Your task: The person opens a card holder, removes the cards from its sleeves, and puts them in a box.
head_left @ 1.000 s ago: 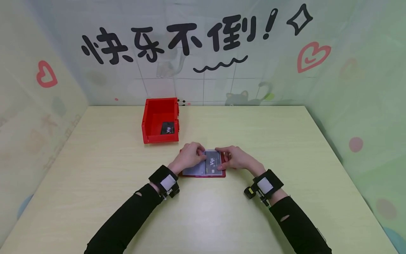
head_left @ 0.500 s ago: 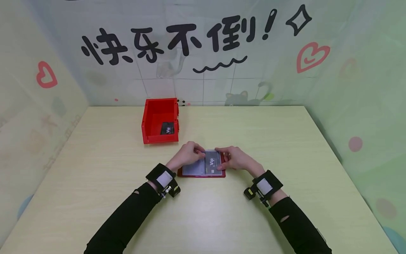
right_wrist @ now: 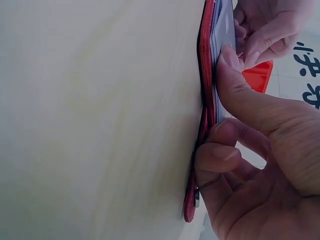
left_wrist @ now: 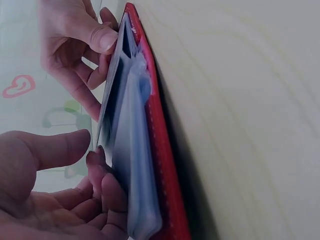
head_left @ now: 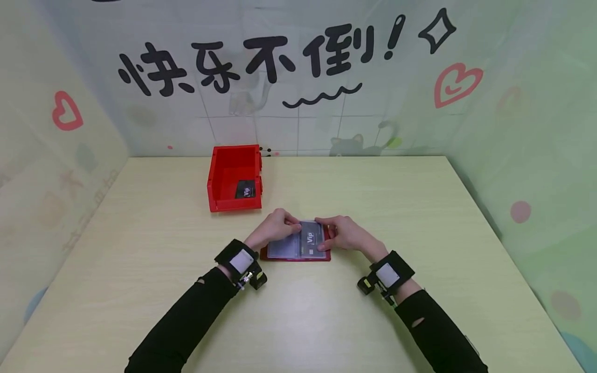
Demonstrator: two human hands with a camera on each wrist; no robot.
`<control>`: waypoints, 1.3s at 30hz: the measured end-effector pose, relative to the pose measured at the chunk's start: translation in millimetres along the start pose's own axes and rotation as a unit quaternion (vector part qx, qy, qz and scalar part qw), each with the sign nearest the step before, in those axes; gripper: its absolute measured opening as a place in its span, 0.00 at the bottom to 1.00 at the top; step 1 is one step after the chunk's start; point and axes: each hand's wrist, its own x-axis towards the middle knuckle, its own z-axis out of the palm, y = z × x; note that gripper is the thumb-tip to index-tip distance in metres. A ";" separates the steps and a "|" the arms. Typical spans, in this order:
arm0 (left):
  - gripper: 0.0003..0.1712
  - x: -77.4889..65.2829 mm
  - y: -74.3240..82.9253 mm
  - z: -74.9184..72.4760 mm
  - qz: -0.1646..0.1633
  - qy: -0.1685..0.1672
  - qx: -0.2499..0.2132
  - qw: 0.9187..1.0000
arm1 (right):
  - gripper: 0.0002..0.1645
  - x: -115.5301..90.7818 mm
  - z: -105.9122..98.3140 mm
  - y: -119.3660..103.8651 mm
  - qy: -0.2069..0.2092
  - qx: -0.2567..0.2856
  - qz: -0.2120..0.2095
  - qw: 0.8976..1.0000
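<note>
A red card holder point(head_left: 326, 256) lies open on the table, its clear plastic sleeves point(head_left: 284, 248) spread. On its right half is a dark grey Vip card point(head_left: 310, 239). My left hand point(head_left: 276, 226) reaches over the left half, thumb and curled fingertips at the card's left edge. In the left wrist view that edge point(left_wrist: 106, 115) stands up between thumb and fingers. My right hand point(head_left: 346, 233) grips the holder's right side, thumb pressed on the card, the other fingers curled at the holder's edge, as the right wrist view shows.
Behind the holder, to the left, stands a red bin point(head_left: 235, 204) with another dark Vip card point(head_left: 245, 189) inside. The pale wooden table point(head_left: 298, 321) reaches back to a printed fabric wall point(head_left: 396, 103), with similar fabric along both sides.
Since a second ago, my left hand and wrist have shifted slightly left, uncovering more of the holder's left edge. My right hand keeps its grip, and the holder stays in place.
</note>
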 end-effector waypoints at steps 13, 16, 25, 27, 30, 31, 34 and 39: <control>0.16 3.0 0.4 5.0 0.025 -0.005 0.066 0.997 | 0.47 1.7 -1.2 -0.9 -0.003 -0.016 0.002 1.000; 0.15 1.4 -1.2 4.6 0.030 0.002 0.071 0.997 | 0.47 2.2 -0.8 -0.4 -0.004 -0.014 0.002 1.000; 0.21 -6.6 -3.4 3.0 0.067 0.033 0.094 0.993 | 0.47 1.2 0.2 -2.6 -0.007 -0.009 0.009 1.000; 0.23 -6.9 -5.1 3.4 0.063 0.036 0.090 0.993 | 0.46 1.3 0.5 -2.9 -0.008 -0.010 0.008 1.000; 0.20 -7.1 -8.4 0.2 0.039 0.025 0.045 0.998 | 0.46 1.9 0.8 -3.0 -0.009 -0.011 0.005 1.000; 0.19 -6.6 -10.3 -1.4 0.027 0.020 0.025 0.999 | 0.46 1.9 0.8 -3.5 -0.009 -0.011 0.004 1.000; 0.14 -5.8 -15.3 -6.3 -0.005 0.002 -0.030 1.000 | 0.46 1.8 0.1 -4.3 -0.010 -0.019 0.000 1.000; 0.14 -4.9 -20.8 -11.4 -0.033 -0.025 -0.100 0.994 | 0.46 1.1 -0.6 -4.4 -0.009 -0.023 0.003 1.000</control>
